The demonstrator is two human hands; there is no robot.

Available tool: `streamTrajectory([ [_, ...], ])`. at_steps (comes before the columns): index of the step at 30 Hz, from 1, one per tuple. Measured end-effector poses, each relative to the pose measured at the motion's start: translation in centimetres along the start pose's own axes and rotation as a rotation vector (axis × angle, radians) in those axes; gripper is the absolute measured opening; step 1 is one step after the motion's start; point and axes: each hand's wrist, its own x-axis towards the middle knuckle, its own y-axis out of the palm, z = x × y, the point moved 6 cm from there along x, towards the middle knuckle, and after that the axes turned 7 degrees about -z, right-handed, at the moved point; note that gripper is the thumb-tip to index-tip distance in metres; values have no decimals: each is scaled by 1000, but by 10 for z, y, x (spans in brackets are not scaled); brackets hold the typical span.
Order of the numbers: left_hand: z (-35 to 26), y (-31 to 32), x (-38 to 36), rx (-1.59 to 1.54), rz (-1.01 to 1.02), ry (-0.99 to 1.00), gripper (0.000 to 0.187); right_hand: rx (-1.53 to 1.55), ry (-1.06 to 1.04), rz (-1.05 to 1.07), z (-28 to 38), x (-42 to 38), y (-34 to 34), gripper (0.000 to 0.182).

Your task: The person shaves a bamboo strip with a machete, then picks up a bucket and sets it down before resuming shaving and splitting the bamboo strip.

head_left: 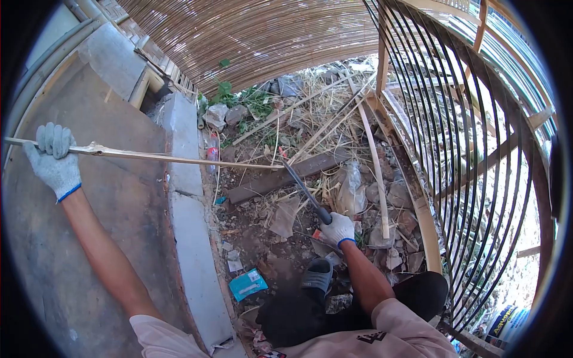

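Observation:
My left hand [55, 156], in a white knitted work glove with a blue cuff, is closed around a long split bamboo strip [149, 156] near its left end. The strip runs nearly level across the low concrete edge and out over the rubble. My right hand [338, 229], gloved the same way, is wrapped round the dark handle of a machete [305, 192]. Its narrow blade points up and left, and its tip overlaps the strip's right end. Beneath them lies a brown wooden plank [256, 184] on the ground.
A concrete ledge [194, 238] borders the smooth floor on the left. Stones, dry stalks and a teal packet [248, 284] litter the ground. A curved rack of dark slats [477, 167] stands at right, near a paint bucket [506, 322]. A reed screen [256, 36] closes the back.

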Motion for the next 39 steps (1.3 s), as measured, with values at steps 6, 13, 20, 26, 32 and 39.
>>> streamTrajectory([
  [6,-47,1,-13,-85,89,-57,48,-60,18,-22,-5,12,-10,40],
  [13,-17,50,-21,-36,122,-3,44,186,21,74,10,-7,-8,46],
  [20,9,40,-1,336,-225,191,41,391,-5,81,51,-19,-18,51],
  [26,96,63,-120,813,-618,417,72,626,-222,52,136,-44,-64,47],
  [32,150,97,-184,489,-904,299,63,655,-296,43,168,-54,-86,46],
  [39,166,122,-176,252,-710,332,35,596,-355,30,180,-68,-95,38],
])
